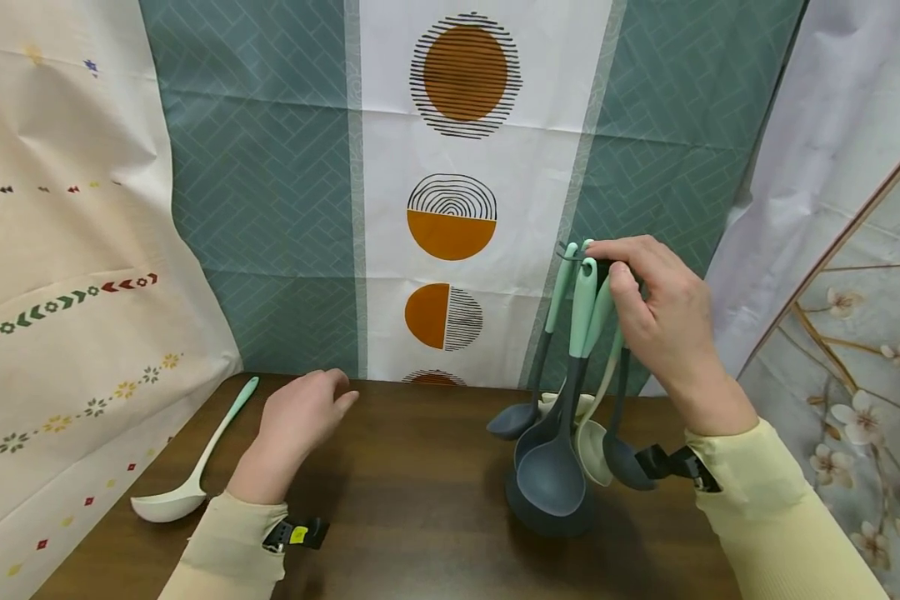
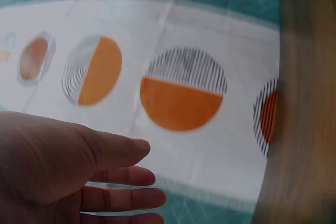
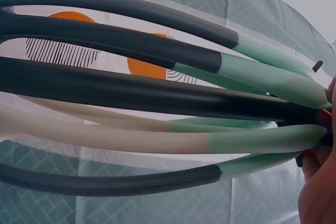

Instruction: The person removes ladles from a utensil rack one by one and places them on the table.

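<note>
My right hand (image 1: 667,325) grips the top of a rotating utensil stand, its dark post (image 3: 136,93) showing in the right wrist view and its round dark base (image 1: 547,523) on the table. Around the post hang several utensils with mint-green handles, among them a dark grey ladle (image 1: 551,479) in front and a cream utensil (image 1: 594,454) beside it. Fingertips are partly hidden behind the handles. Over the table my left hand (image 1: 300,417) is relaxed, holding nothing. To its left lies a cream ladle (image 1: 168,504) with a green handle end.
The brown wooden table (image 1: 405,500) meets a hanging cloth (image 1: 285,208) with orange circles at the back. A patterned cream cloth (image 1: 67,250) borders the left side, and a floral curtain (image 1: 862,433) stands close to the right arm.
</note>
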A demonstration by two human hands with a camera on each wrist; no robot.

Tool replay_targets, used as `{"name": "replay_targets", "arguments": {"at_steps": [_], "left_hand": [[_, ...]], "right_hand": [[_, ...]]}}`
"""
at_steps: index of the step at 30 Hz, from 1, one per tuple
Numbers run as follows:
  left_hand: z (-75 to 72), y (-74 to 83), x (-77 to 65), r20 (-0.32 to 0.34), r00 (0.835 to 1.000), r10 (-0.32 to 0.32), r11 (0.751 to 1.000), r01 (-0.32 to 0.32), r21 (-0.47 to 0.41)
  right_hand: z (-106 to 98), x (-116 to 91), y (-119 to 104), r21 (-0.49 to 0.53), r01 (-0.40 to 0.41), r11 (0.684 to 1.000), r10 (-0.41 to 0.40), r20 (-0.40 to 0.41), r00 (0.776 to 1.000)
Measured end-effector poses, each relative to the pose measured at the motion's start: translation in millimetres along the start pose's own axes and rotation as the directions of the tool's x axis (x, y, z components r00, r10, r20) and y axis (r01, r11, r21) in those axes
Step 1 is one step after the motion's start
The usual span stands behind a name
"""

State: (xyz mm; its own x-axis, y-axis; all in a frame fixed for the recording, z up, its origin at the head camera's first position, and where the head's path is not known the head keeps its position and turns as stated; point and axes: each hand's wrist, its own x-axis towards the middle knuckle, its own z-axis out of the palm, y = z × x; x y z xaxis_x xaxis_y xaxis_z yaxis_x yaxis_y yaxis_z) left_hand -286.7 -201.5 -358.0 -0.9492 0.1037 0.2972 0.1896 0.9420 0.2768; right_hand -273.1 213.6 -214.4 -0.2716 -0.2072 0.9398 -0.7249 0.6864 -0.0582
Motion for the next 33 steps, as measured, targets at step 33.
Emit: {"name": "replay_targets", "arguments": {"at_steps": [33], "left_hand": [[28.0, 141.3, 13.5, -0.144, 0.947, 0.286, 0.852, -0.320, -0.415]], "right_hand": [[3.6, -0.3, -2.1, 0.183, -0.034, 0.982, 0.027, 0.045, 0.999]]}}
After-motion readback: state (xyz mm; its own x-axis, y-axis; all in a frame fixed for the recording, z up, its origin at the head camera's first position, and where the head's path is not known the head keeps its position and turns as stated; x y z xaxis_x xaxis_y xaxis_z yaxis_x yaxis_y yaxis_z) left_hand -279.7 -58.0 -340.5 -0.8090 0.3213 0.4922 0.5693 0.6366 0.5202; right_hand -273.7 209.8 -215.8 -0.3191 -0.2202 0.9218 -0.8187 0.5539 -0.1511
